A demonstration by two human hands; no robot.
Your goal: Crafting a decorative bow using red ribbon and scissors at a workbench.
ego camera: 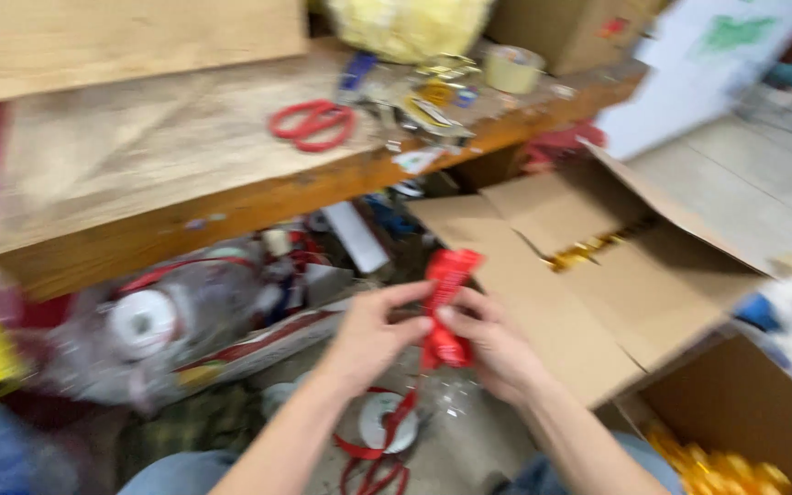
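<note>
Both my hands meet at the centre of the view and pinch a strip of red ribbon [445, 302]. My left hand [373, 335] grips it from the left with thumb and fingers. From the right, my right hand [497, 344] holds the same strip. The ribbon stands up above my fingers and trails down to a red-and-white ribbon spool [379, 426] on the floor between my knees. The picture is motion-blurred.
A wooden workbench [231, 197] carries red scissors [313, 124], a tape roll [513, 69] and small clutter. An open cardboard box [598, 266] with gold pieces stands at right. A clear bag with a white spool [144, 321] lies at left. Another box with yellow bows [717, 463] sits at bottom right.
</note>
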